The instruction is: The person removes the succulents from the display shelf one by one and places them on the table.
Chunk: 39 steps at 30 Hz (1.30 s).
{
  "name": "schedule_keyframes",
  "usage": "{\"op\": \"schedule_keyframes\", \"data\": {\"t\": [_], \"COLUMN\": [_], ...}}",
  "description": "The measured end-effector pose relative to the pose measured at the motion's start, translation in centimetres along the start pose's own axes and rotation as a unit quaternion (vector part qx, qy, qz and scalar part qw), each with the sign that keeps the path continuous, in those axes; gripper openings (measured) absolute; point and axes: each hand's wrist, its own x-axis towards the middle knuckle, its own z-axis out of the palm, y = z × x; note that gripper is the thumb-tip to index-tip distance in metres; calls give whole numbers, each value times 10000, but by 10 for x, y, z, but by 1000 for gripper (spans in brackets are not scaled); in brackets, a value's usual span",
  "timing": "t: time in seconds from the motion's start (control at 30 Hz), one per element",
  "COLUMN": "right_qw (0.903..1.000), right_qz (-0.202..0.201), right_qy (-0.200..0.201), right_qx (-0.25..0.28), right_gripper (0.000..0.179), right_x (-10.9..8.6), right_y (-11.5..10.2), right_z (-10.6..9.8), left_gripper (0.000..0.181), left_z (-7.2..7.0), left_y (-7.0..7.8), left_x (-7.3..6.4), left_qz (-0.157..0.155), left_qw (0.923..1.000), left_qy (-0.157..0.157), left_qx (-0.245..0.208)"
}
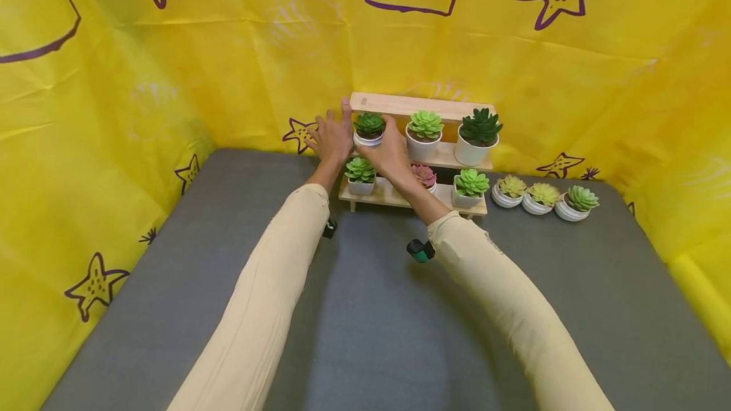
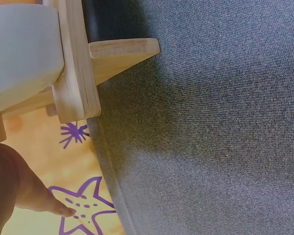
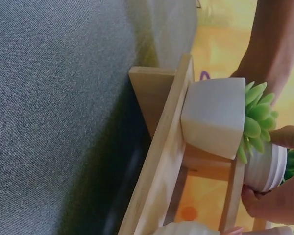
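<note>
- Head view: the right hand (image 1: 390, 152) is closed around the ridged white pot with the dark green succulent (image 1: 368, 131), at the left end of the middle tier of the wooden rack (image 1: 419, 104). A low grip on the pot wall, clear of the leaves, should keep it level.
- The left hand (image 1: 333, 137) is spread, fingers apart, holding nothing visible, beside the rack's left end. If it bears on the wood, light pressure would be best, so the rack does not skid on the grey table (image 1: 371, 328).
- Left wrist view: part of the left hand shows near the rack's end; contact cannot be told. A square white pot (image 2: 22, 54) stands close by on the lower tier, so that wrist should stay outside the upright.
- Right wrist view: thumb and finger pinch the ridged pot from opposite sides, its base at the tier's plank. Whether the plank bears its weight is unclear; best to feel for flat contact before loosening. The light green leaves (image 3: 258, 117) below almost meet it, so any withdrawal should avoid brushing them.
</note>
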Motion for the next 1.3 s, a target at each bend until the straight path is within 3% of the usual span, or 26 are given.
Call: {"op": "schedule_keyframes", "data": {"t": [0.2, 0.57, 0.7, 1.0, 1.3], "right_qw": [9998, 9958, 9949, 9963, 9978], "right_qz": [-116, -762, -894, -795, -664], "right_qy": [162, 439, 427, 135, 31], "right_qx": [-86, -255, -204, 310, 78], "right_gripper": [77, 71, 73, 77, 82], "right_x": [0, -13, -22, -54, -84], "right_y": [0, -18, -26, -28, -19], "right_z": [1, -1, -9, -38, -62], "left_gripper": [96, 90, 87, 98, 103], "left_z": [0, -6, -1, -2, -2], "left_y": [1, 1, 0, 3, 4], "left_x": [-2, 0, 8, -2, -3], "left_qz": [31, 55, -24, -81, -200], "left_qw": [10000, 10000, 10000, 9999, 9998], "left_qy": [36, 41, 44, -71, -59], "left_qx": [45, -58, 14, -77, 81]}}
